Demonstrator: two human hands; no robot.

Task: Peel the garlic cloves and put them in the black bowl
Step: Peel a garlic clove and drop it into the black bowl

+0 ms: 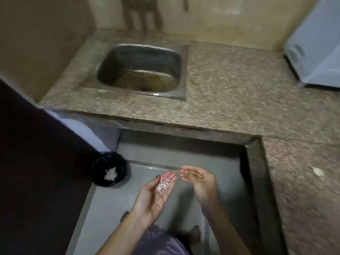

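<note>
Below the sink (114, 57), over the grey floor (114, 205) in front of the counter edge, the person's two hands are hovering close together. The left hand (154, 197) is lying palm up with its fingers straight and spread little, and it is carrying a small heap of pale garlic skins (163, 185) on the fingers. The right hand (200, 183), just to the right of it and not touching it, is reaching towards those skins with its fingers loosely bent. Its thumb and forefinger are nearly meeting, but blur is making it impossible to tell whether they are pinching anything.

Below the sink and to its left, a black round container (100, 163) is standing on the floor against a dark panel (36, 162). White scraps (110, 175) are lying inside it. Whether this is the task's bowl I cannot tell.

Far to the right of the sink and nearer the person, a pale garlic piece (317, 172) is lying on the speckled stone counter (230, 85); peel or clove, it is too small to say. To the upper right of the sink, a white appliance (316, 43) is sitting on the same counter. Brownish water is standing in the sink's basin.
</note>
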